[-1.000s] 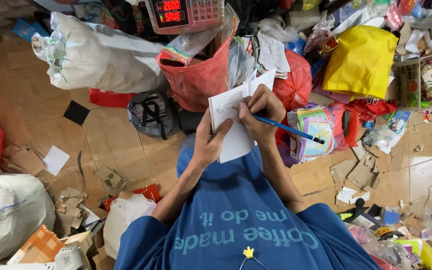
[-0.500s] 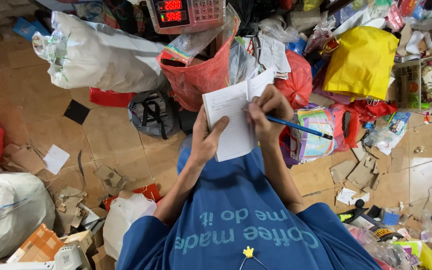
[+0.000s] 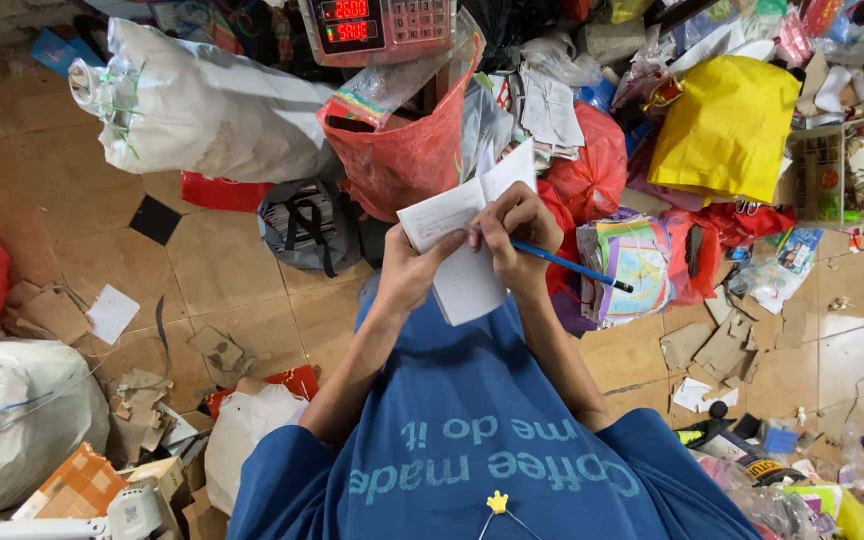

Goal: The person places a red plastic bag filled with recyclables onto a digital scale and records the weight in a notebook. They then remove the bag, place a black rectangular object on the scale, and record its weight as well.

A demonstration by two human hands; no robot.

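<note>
- Cluttered tiled floor [image 3: 222,270] spreads below you, crowded with a white sack [image 3: 212,110], red bag [image 3: 407,150] and yellow bag [image 3: 727,125].
- Your left hand [image 3: 407,275] closes on a white notebook [image 3: 457,245], propping it open at chest height.
- Your right hand [image 3: 512,230] pinches a blue pen [image 3: 572,267], resting on the page.

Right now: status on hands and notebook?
Left hand grips the white notebook from below. Right hand holds blue pen, resting on the page. Red bag sits just beyond; nothing between hands and notebook.
</note>
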